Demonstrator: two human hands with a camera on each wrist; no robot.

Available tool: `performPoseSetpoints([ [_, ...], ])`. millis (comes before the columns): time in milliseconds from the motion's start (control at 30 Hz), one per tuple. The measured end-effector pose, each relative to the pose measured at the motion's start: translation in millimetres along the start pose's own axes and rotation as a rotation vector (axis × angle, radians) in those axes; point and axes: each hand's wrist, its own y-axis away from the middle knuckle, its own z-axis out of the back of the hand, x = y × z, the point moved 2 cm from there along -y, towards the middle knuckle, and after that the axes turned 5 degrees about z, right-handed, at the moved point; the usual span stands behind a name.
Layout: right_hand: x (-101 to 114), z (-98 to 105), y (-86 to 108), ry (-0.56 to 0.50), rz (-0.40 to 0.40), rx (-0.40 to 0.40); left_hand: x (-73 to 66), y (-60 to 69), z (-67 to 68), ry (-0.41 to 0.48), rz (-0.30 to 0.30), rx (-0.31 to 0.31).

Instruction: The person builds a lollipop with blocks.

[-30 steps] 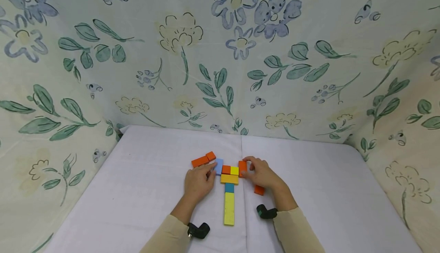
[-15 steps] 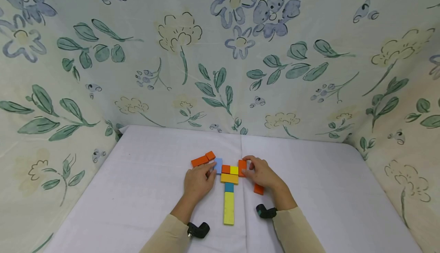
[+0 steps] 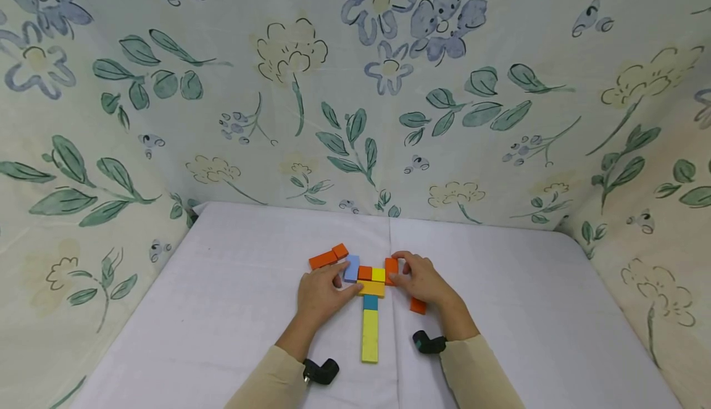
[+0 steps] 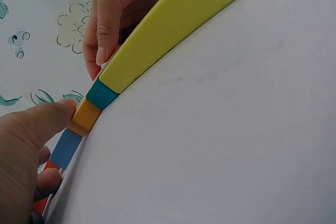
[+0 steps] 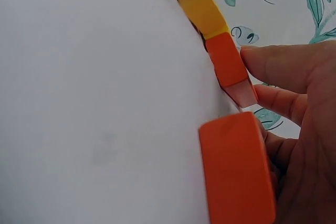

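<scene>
Flat on the white cloth, a light blue block (image 3: 352,269), a small orange block (image 3: 365,272), a yellow block (image 3: 378,274) and an upright orange block (image 3: 391,271) form a row. Below them come an amber block (image 3: 371,289), a teal block (image 3: 370,302) and a long lime block (image 3: 370,336). The left hand (image 3: 319,296) has a fingertip at the blue block and its thumb against the amber block's left end, also seen in the left wrist view. The right hand (image 3: 423,279) pinches the upright orange block between thumb and fingers.
Behind the left hand lie a long orange block (image 3: 323,260) and a small orange block (image 3: 340,251). Another orange block (image 3: 418,305) sits just below the right hand. Floral cloth (image 3: 355,88) hangs behind the white table (image 3: 222,310).
The left thumb has spread to the right, from beside the blue block to the amber block. The blue block has shifted and tilted slightly. The right hand keeps its place at the orange block.
</scene>
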Motion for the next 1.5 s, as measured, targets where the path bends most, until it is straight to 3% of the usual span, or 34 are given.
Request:
performPoseSetpoints([
  [167,8.2,1.0,-0.6,0.027,0.018,-0.068,0.1,0.6,0.7,0.005,-0.004,-0.004],
  [300,24.9,2.9,-5.0,0.073,0.104,-0.125,0.4,0.4,0.2,0.009,-0.016,-0.014],
  [433,40.7,0.2,-13.5,0.141,0.204,-0.068,1.1,-0.2,-0.7,0.011,-0.037,-0.035],
  [567,45.5,-5.8,-20.6,0.177,0.231,0.007,1.7,-0.7,-1.3,0.005,-0.056,-0.049],
  [733,44.9,-10.1,-22.6,0.164,0.219,0.042,2.7,-1.4,-2.4,-0.003,-0.061,-0.041],
  [1100,47.4,-10.5,-18.4,0.139,0.213,0.041,3.1,-1.3,-2.0,0.011,-0.049,-0.027],
  [1267,40.5,-6.8,-16.4,0.090,0.154,-0.022,3.0,-1.3,-3.0,0.003,-0.041,-0.024],
  [1500,15.1,6.2,-10.3,0.037,-0.025,-0.099,1.2,0.4,-1.3,-0.021,-0.045,-0.054],
])
